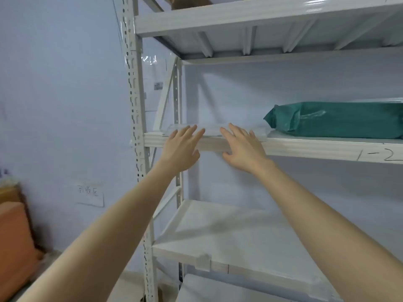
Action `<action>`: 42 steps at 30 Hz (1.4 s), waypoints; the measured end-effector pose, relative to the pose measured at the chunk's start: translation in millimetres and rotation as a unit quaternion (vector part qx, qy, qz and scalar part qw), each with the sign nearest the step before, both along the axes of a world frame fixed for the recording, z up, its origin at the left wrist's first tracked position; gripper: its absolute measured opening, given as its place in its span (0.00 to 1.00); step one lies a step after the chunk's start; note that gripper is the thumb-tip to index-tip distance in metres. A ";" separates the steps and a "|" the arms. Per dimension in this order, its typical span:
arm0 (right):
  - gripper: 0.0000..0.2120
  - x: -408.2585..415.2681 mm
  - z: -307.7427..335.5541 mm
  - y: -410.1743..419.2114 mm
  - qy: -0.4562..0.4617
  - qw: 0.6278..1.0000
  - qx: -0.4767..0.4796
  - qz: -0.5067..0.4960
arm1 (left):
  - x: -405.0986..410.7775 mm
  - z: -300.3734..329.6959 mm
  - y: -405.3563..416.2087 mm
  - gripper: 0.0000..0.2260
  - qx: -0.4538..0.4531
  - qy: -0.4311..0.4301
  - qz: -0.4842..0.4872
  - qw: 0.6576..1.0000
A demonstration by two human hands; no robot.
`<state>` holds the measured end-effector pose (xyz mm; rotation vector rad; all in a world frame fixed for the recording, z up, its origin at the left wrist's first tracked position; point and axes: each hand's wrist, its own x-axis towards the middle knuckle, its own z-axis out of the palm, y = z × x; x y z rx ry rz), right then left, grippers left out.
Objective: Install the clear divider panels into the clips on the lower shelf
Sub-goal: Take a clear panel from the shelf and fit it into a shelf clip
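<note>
Clear divider panels [212, 130] lie flat in a low stack at the left end of the middle shelf [316, 147], hard to make out against the white metal. My left hand [182, 149] reaches up with fingers spread, its fingertips at the stack's front edge. My right hand [242, 147] is spread too, fingers over the stack's right part and thumb under the shelf's front lip. Neither hand grips anything. A white clip [204, 261] sits on the front edge of the lower shelf [239, 236].
A teal plastic-wrapped package [335, 119] lies on the middle shelf to the right of the panels. The perforated upright post [136, 127] stands at the left. Brown cardboard boxes [15, 232] sit by the wall at lower left. Another shelf [261, 16] hangs overhead.
</note>
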<state>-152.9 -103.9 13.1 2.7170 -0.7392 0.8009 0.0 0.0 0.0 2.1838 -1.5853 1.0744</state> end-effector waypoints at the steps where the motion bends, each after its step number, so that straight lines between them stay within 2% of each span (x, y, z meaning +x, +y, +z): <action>1: 0.31 7.4 0.5 1.4 0.005 1.000 -0.003 -0.005 | 5.5 0.3 -0.9 0.26 0.001 -0.003 0.004 1.000; 5: 0.29 35.5 3.8 4.2 0.008 1.000 -0.010 -0.002 | 25.5 1.5 -5.6 0.23 -0.027 -0.005 -0.018 0.999; 9: 0.26 54.1 2.8 1.4 0.010 1.000 -0.010 -0.012 | 37.6 4.6 -8.6 0.15 -0.084 -0.003 -0.050 0.995; 13: 0.20 58.0 4.4 -2.0 -0.036 0.997 -0.061 -0.025 | 35.1 10.7 -3.5 0.14 -0.103 -0.076 -0.078 0.989; 16: 0.13 48.9 14.2 0.9 -0.097 0.990 -0.096 -0.029 | 26.7 8.5 2.6 0.13 -0.176 -0.143 -0.096 0.969; 19: 0.10 32.3 25.2 4.8 -0.109 0.984 -0.134 -0.036 | 8.4 11.8 9.3 0.12 -0.274 -0.182 -0.111 0.938; 21: 0.10 19.7 28.8 6.8 -0.111 0.981 -0.156 -0.036 | -7.3 17.5 13.5 0.14 -0.305 -0.169 -0.125 0.929; 25: 0.10 -8.5 29.6 12.6 -0.158 0.975 -0.156 -0.006 | -44.4 32.9 24.5 0.33 -0.337 -0.087 -0.105 0.932; 30: 0.12 -56.9 47.0 27.8 -0.257 0.954 -0.148 0.039 | -84.7 57.2 35.5 0.41 -0.427 0.077 -0.150 0.888; 32: 0.14 -79.4 55.3 30.7 -0.319 0.939 -0.116 0.056 | -100.8 59.8 30.6 0.41 -0.409 0.134 -0.197 0.881; 35: 0.16 -109.4 63.5 35.7 -0.436 0.891 0.011 0.126 | -121.5 51.9 19.3 0.41 -0.326 0.172 -0.234 0.900; 39: 0.08 -159.9 71.8 49.0 -0.530 0.802 0.149 0.231 | -158.0 43.7 9.2 0.42 -0.275 0.150 -0.245 0.918; 42: 0.06 -189.6 69.3 63.1 -0.552 0.763 0.207 0.264 | -182.7 42.9 9.7 0.42 -0.273 0.106 -0.242 0.925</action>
